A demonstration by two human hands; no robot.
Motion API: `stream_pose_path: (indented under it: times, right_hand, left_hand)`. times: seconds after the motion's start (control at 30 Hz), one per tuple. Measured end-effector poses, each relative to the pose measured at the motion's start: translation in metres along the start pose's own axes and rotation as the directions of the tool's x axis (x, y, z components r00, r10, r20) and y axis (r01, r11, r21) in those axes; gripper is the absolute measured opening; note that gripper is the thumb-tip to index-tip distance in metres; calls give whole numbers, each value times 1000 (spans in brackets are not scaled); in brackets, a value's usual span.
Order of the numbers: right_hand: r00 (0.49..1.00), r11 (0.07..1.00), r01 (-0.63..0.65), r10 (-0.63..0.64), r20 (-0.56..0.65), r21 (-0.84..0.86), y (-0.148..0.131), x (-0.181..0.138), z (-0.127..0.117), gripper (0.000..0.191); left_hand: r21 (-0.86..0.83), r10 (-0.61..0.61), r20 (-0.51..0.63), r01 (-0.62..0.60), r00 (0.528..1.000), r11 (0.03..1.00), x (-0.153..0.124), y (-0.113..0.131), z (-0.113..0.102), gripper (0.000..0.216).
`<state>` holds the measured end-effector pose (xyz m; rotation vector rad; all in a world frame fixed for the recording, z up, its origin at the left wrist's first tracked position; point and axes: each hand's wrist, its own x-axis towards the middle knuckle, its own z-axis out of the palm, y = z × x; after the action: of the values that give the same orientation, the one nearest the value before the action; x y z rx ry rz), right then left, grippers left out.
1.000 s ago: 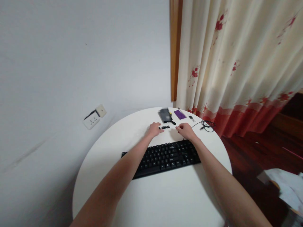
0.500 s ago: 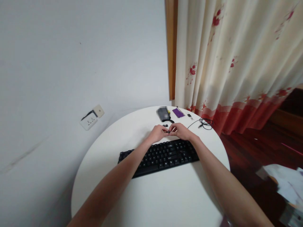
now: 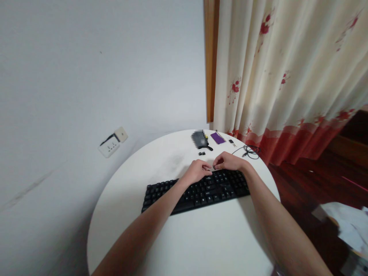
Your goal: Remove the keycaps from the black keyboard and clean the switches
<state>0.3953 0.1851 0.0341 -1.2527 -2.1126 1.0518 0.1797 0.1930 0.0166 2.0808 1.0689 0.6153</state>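
Observation:
A black keyboard (image 3: 198, 191) lies across the round white table (image 3: 184, 237). My left hand (image 3: 197, 171) is curled at the keyboard's far edge, fingers pinched together on something I cannot make out. My right hand (image 3: 228, 162) is just to its right, also curled with fingertips pressed together, almost touching the left. Two small black keycaps (image 3: 201, 153) lie loose on the table just beyond my hands.
At the table's far edge lie a dark blurred object (image 3: 199, 138), a purple card (image 3: 217, 138), a small black item (image 3: 231, 142) and a coiled black cable (image 3: 250, 151). A cream curtain (image 3: 281, 76) hangs right, a wall socket (image 3: 110, 145) sits left.
Both hands have drawn back from the loose keycaps toward the keyboard's far edge and met there. One keycap fewer lies in the row beyond them.

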Motion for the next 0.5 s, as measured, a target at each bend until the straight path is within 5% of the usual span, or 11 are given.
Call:
stream_pose_path:
  times: [0.17,0.5]
  right_hand:
    - [999,1000,-14,15,42,-20,1,1,4,22]
    - [998,983,-54,56,10,-173,-6,7,14,16]
  left_hand:
    - [125,78,-16,-76,997,989,-3,1,4,9]
    - [367,141,9,-134,990,921,-13,19,2,11]
